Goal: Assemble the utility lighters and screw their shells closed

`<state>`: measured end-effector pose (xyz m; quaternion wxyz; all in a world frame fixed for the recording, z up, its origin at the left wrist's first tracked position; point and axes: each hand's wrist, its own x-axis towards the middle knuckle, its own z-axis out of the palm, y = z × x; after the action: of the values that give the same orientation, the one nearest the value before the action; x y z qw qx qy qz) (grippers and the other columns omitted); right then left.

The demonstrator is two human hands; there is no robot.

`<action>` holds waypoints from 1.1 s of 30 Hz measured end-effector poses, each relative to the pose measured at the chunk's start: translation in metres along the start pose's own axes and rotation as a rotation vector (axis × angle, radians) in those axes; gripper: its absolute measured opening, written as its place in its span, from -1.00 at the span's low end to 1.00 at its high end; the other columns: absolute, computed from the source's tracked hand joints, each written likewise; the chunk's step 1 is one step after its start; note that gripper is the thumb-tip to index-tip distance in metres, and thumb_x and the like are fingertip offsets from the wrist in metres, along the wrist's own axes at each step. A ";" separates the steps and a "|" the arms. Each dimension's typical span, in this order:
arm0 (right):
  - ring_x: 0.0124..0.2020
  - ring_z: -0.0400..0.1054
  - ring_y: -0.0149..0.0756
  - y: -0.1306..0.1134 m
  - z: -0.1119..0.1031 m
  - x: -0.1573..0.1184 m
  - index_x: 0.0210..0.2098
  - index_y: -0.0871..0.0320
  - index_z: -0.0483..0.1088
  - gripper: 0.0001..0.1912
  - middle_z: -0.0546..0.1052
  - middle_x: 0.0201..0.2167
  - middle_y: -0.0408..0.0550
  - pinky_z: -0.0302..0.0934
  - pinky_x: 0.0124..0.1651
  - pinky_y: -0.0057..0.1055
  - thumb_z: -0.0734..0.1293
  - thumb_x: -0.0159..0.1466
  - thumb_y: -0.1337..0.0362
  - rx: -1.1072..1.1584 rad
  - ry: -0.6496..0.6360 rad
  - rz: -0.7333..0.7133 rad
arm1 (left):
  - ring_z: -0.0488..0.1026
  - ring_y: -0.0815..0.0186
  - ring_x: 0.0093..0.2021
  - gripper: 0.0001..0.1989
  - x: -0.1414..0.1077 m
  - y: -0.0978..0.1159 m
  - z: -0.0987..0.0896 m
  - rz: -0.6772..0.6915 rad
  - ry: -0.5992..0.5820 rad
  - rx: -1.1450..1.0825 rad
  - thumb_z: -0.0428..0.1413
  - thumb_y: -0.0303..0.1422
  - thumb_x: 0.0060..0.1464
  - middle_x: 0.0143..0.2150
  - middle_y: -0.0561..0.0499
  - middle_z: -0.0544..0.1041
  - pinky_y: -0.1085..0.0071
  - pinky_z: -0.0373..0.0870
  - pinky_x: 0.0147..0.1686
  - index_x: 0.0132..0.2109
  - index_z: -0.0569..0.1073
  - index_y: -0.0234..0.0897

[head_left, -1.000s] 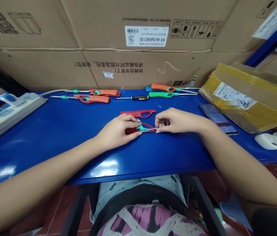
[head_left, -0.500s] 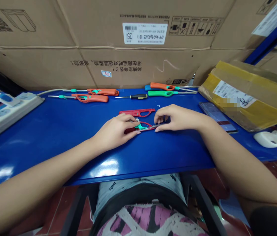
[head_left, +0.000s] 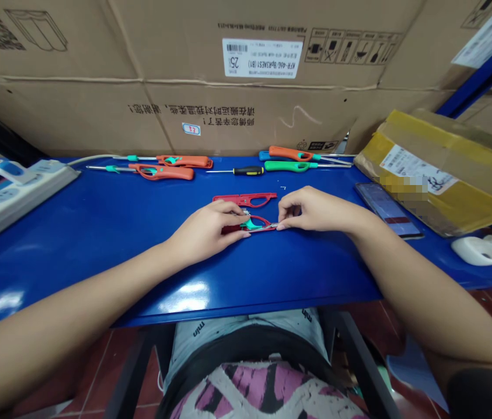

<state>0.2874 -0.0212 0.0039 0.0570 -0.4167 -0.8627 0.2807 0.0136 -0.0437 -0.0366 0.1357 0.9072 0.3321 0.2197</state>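
My left hand [head_left: 206,230] is closed over the left part of a red lighter half-shell [head_left: 266,219], thumb and fingertips gripping it against the table. A green trigger [head_left: 252,224] sits in that shell by my fingertips. At the shell's right end, my right hand [head_left: 315,210] pinches a thin metal rod [head_left: 275,226] between thumb and index finger; the rest of the rod is hidden by the fingers. Just behind lies the other red half-shell [head_left: 246,199], flat on the table and apart from both hands.
Orange lighters [head_left: 165,173] lie at the back left, near a screwdriver [head_left: 248,170]. A green lighter [head_left: 287,166] rests with others at the back right. A power strip [head_left: 22,189] is left; a phone [head_left: 388,209] and taped box [head_left: 442,169] are right. Cardboard [head_left: 149,128] stands behind.
My right thumb and index finger have closed together on the rod near the shell's end; they were farther apart before. My left hand keeps its place on the red shell.
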 end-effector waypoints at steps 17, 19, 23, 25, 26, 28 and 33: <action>-0.22 0.45 -0.26 -0.009 0.008 -0.001 -0.22 0.17 0.53 -0.75 0.60 -0.22 0.01 0.28 -0.12 -0.35 0.42 0.29 0.10 0.006 0.130 -0.172 | 0.56 0.12 0.03 -0.61 0.000 0.007 0.006 0.006 0.057 -0.042 0.23 -0.19 0.21 0.04 -0.13 0.63 0.15 0.47 0.10 0.12 0.57 -0.25; -0.20 0.45 -0.26 -0.013 0.012 0.001 -0.21 0.17 0.52 -0.79 0.59 -0.20 0.01 0.29 -0.08 -0.34 0.39 0.32 0.13 0.022 0.132 -0.245 | 0.57 0.14 -0.05 -0.60 0.002 0.007 -0.001 0.035 0.094 -0.044 0.27 -0.17 0.16 -0.02 -0.11 0.65 0.19 0.48 0.03 0.08 0.59 -0.27; -0.19 0.44 -0.28 -0.016 0.016 0.002 -0.21 0.16 0.49 -0.89 0.56 -0.20 -0.02 0.31 -0.06 -0.33 0.39 0.30 0.27 0.050 0.112 -0.311 | 0.52 0.21 -0.19 -0.80 0.005 -0.002 -0.022 -0.028 0.298 0.004 0.18 -0.26 0.21 -0.22 -0.06 0.64 0.25 0.43 -0.08 -0.17 0.64 -0.28; -0.18 0.43 -0.28 -0.016 0.018 0.003 -0.21 0.16 0.47 -0.91 0.55 -0.20 -0.03 0.32 -0.05 -0.32 0.40 0.28 0.30 0.055 0.116 -0.323 | 0.51 0.23 -0.23 -0.79 0.005 -0.011 -0.028 -0.067 0.293 0.026 0.15 -0.26 0.22 -0.25 -0.05 0.63 0.25 0.41 -0.10 -0.24 0.62 -0.28; -0.18 0.43 -0.28 -0.017 0.019 0.003 -0.21 0.15 0.47 -0.91 0.54 -0.21 -0.03 0.32 -0.05 -0.32 0.40 0.28 0.30 0.057 0.122 -0.333 | 0.50 0.22 -0.22 -0.79 0.005 -0.015 -0.028 -0.077 0.261 0.033 0.17 -0.25 0.20 -0.24 -0.05 0.62 0.24 0.41 -0.10 -0.24 0.62 -0.28; -0.19 0.41 -0.28 -0.018 0.021 0.004 -0.21 0.14 0.47 -0.91 0.53 -0.21 -0.03 0.31 -0.07 -0.32 0.40 0.29 0.28 0.052 0.137 -0.352 | 0.51 0.21 -0.19 -0.78 0.006 -0.022 -0.024 -0.097 0.188 0.012 0.18 -0.22 0.19 -0.21 -0.05 0.61 0.24 0.42 -0.08 -0.20 0.64 -0.25; -0.18 0.39 -0.26 -0.020 0.028 0.007 -0.18 0.15 0.46 -0.89 0.50 -0.19 -0.02 0.29 -0.04 -0.28 0.38 0.32 0.27 -0.005 0.140 -0.372 | 0.52 0.18 -0.12 -0.74 0.007 -0.025 -0.010 -0.118 0.092 -0.060 0.18 -0.20 0.22 -0.17 -0.08 0.56 0.24 0.43 -0.04 -0.09 0.64 -0.25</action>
<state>0.2598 -0.0387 -0.0100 0.1669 -0.2688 -0.9194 0.2335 -0.0006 -0.0195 -0.0356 0.1604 0.8704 0.3843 0.2628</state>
